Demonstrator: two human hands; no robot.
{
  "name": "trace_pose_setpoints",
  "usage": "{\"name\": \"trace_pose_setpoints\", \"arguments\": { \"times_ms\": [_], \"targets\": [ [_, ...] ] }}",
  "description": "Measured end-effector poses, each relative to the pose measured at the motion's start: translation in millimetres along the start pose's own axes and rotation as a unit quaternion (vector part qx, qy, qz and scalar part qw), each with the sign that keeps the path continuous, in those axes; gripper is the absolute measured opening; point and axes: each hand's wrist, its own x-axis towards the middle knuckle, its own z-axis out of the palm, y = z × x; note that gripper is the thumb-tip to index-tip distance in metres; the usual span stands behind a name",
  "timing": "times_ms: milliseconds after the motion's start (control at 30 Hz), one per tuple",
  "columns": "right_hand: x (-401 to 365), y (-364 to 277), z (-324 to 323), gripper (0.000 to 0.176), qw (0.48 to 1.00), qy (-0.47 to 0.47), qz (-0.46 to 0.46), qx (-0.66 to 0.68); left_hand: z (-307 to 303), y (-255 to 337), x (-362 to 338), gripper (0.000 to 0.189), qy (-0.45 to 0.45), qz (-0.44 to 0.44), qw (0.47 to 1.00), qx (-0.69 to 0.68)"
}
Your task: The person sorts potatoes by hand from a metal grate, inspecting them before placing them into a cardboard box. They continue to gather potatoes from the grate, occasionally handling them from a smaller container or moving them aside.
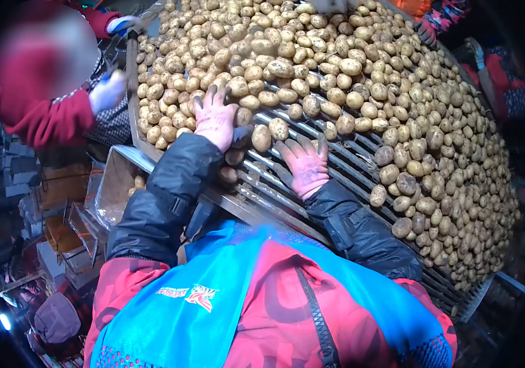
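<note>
My left hand [215, 121], in a pink glove with dirty dark fingertips, lies with spread fingers at the near edge of a heap of potatoes [281, 67]. Its fingers touch or nearly touch several potatoes. Over the bare metal slats [353, 165] of the sorting table rests my right hand [305, 165], in a matching glove, fingers apart and nothing in them. Two potatoes, one of them a loose potato [261, 138], sit on the slats between my hands. Dark padded sleeves cover both my forearms.
A person in a red sleeve [48, 122] works at the left with white gloves. Other people's hands show at the upper right, including a gloved hand [427, 32]. A plastic-lined box [115, 184] with a few potatoes stands below the table's left edge, beside stacked cartons [66, 181].
</note>
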Motion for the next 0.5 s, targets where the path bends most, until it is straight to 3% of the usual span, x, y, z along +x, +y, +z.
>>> {"name": "trace_pose_setpoints", "arguments": {
  "times_ms": [100,167,200,233,300,333,400,433,500],
  "targets": [
    [0,-6,-5,0.065,0.995,0.083,0.012,0.061,-14,10,-27,0.060,0.101,0.064,0.988,-0.094],
    [8,-21,-14,0.074,0.976,0.123,0.007,0.178,-20,25,-42,0.059,0.061,0.117,0.965,-0.225],
    [15,-23,-8,0.076,0.963,0.118,-0.036,0.239,-24,35,-47,0.054,0.017,0.156,0.962,-0.222],
    [14,-33,-23,0.075,0.935,0.110,-0.019,0.338,-15,43,-59,0.045,0.097,0.199,0.938,-0.266],
    [11,-33,-25,0.074,0.949,0.049,0.007,0.310,-14,49,-77,0.036,0.032,0.117,0.945,-0.304],
    [8,-34,-25,0.074,0.949,0.049,0.006,0.311,-14,48,-78,0.036,0.032,0.116,0.945,-0.303],
    [2,-33,-24,0.071,0.952,0.002,0.043,0.304,-13,48,-78,0.027,-0.057,0.107,0.956,-0.267],
    [1,-32,-20,0.071,0.952,0.003,0.045,0.303,-15,47,-75,0.027,-0.059,0.109,0.956,-0.267],
    [-3,-30,-14,0.069,0.945,0.075,0.034,0.315,-17,45,-65,0.035,-0.150,0.126,0.951,-0.240]
  ]
}}
